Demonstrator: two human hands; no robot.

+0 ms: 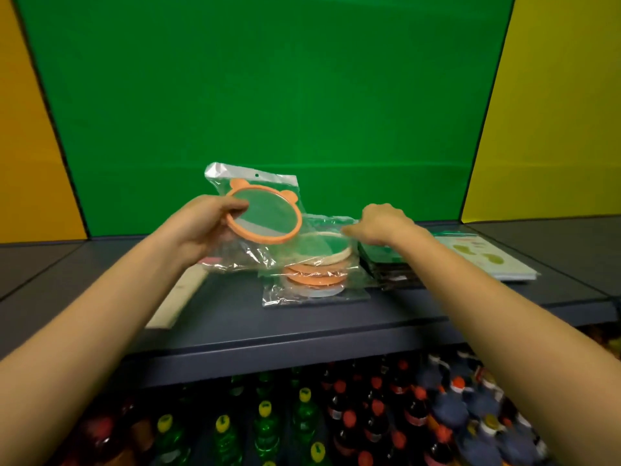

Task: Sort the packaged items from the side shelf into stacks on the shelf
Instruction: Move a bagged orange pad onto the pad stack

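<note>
The left hand (205, 227) pinches a bagged orange mirror (265, 215) by its left rim, held tilted, up-left of the stack (316, 274). The stack lies just right and below, under the right hand (379, 225), whose fingers are blurred; its grip on the top bag cannot be told.

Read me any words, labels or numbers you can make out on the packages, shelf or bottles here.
None can be read.
Pale flat card package with green shapes: small print, too blurred.
Plastic bottles with yellow and red caps below the grey shelf: labels blurred.
</note>
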